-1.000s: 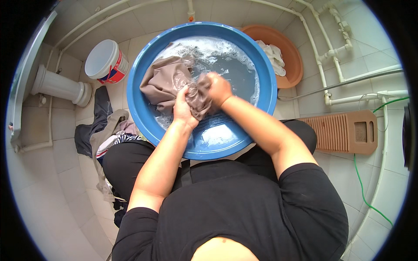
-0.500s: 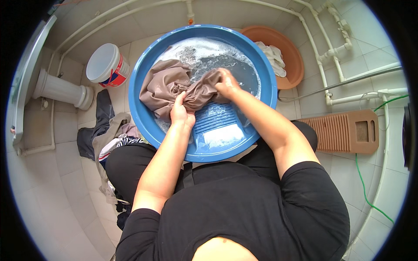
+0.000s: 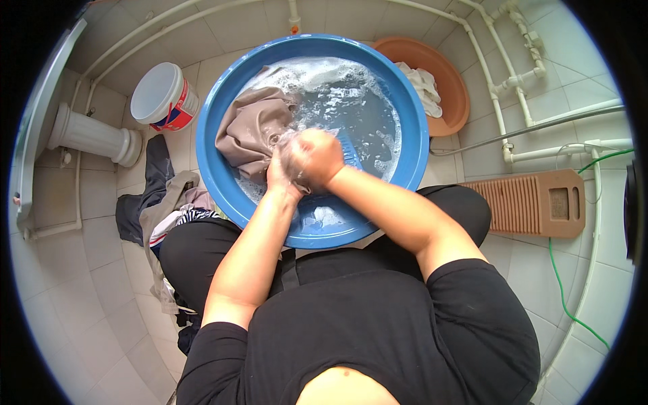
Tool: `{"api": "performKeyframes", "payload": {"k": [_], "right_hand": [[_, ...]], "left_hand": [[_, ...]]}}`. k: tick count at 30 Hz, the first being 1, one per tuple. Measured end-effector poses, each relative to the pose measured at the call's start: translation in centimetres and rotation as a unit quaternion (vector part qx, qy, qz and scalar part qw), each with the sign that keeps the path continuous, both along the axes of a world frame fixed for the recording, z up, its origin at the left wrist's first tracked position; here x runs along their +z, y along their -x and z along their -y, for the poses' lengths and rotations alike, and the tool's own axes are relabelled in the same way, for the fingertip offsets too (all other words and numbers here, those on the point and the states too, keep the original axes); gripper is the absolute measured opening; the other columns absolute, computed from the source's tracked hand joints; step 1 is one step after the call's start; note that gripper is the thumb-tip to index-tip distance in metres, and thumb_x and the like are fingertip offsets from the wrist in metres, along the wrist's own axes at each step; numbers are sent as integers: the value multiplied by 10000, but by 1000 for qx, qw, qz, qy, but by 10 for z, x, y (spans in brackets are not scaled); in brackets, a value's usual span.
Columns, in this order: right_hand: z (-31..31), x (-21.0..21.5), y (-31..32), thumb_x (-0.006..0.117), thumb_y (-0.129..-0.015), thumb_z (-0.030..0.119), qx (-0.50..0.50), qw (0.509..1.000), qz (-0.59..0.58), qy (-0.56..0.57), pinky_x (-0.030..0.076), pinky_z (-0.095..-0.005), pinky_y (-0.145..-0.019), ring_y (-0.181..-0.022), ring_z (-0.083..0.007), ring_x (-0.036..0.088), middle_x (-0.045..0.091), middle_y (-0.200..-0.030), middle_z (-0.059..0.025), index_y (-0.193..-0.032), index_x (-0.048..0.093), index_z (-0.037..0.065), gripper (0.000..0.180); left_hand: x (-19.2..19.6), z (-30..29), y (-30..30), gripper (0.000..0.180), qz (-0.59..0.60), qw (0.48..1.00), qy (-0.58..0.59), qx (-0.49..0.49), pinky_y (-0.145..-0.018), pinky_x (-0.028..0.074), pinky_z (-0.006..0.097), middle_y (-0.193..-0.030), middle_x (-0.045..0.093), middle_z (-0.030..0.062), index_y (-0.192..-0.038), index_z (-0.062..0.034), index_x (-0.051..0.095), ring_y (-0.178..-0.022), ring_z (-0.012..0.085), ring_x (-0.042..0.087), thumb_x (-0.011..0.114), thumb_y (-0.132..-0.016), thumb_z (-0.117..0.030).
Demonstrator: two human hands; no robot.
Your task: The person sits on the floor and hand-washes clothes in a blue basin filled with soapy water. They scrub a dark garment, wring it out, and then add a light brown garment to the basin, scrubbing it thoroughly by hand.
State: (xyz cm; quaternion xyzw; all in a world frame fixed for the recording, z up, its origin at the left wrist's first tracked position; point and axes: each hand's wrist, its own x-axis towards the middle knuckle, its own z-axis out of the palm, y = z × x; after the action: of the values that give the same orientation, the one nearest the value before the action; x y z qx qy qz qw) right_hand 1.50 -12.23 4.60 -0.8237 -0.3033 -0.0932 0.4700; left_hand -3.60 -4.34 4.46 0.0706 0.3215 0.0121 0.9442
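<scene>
Beige garment [image 3: 253, 131] lies in the blue basin [image 3: 412, 135], bunched from the 9 o'clock side toward the centre, partly above the soapy water [image 3: 344, 101]. Left hand [image 3: 280, 172] and right hand [image 3: 316, 156] meet at the basin's centre, pressed against each other. Both are clenched on a wet fold of the cloth, knuckles up; grip reads as firm on either side, fingers curled in.

Progress, as judged: washing is under way, not finished. Suds cover the water from 12 to 3 o'clock, and the cloth is soaked through, so wetting and soaping look done. Only a small part of the fabric is between the hands; the larger mass at 9 o'clock appears not yet rubbed. Rinsing and wringing remain. A ridged blue panel [image 3: 347, 152] shows just beside the right hand, possibly a scrubbing board moulded into the basin; cannot say for sure.

More laundry waits: a heap of dark and striped clothes [image 3: 165, 209] on the floor at 8 o'clock of the basin, and white cloth [image 3: 422, 84] in an orange basin [image 3: 452, 94] touching the blue one at 2 o'clock.

Basin sits on the tiled floor [image 3: 88, 270] between the person's knees; no raised surface in use. Room: tiled wet area, white pipes [image 3: 499, 101] along the wall, a white bucket [image 3: 158, 94] at 10 o'clock, a white pedestal base [image 3: 94, 135] beside it, a brown washboard [image 3: 533, 202] lying flat at 4 o'clock, a green hose [image 3: 560, 283] beyond it.
</scene>
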Motion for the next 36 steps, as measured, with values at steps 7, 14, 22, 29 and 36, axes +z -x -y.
{"api": "performKeyframes", "payload": {"k": [7,14,22,29,36], "right_hand": [[-4,36,48,619,-686,216,139,987,80,9,447,-371,-519,-561,-278,541,527,-579,-73,-515,526,114,219],[15,-32,-48,527,-782,441,-73,977,-146,134,478,-401,-625,-725,-300,606,626,-735,-110,-687,637,120,352],[89,-30,-119,649,-702,342,-157,868,15,470,464,-399,-772,-828,-301,600,630,-854,-117,-928,613,105,329],[28,4,-66,628,-757,328,288,946,11,149,454,-364,-819,-940,-313,568,595,-998,-167,-1049,578,55,403],[43,-53,-100,678,-635,521,156,924,-76,342,321,-397,-1002,-1189,-351,413,449,-1268,-222,-1267,445,47,823]], "left_hand": [[-106,16,-3,496,492,857,-94,123,-864,407,323,-941,547,67,-1094,-97,532,-935,174,513,426,-793,-477],[13,5,2,501,38,994,-83,-58,-928,416,395,-1187,541,77,-1173,-67,504,-1088,233,515,388,-902,-472],[-15,-17,-5,357,24,984,-158,79,-976,377,409,-1209,515,87,-1204,-65,453,-1110,244,493,433,-925,-287],[-32,-16,-9,323,-43,990,-106,82,-972,387,388,-1207,509,113,-1183,-31,454,-1106,253,494,445,-914,-208],[-19,-23,-5,532,40,990,-10,137,-1043,266,429,-1292,441,114,-1252,-50,420,-1208,281,394,517,-838,-370]]}}
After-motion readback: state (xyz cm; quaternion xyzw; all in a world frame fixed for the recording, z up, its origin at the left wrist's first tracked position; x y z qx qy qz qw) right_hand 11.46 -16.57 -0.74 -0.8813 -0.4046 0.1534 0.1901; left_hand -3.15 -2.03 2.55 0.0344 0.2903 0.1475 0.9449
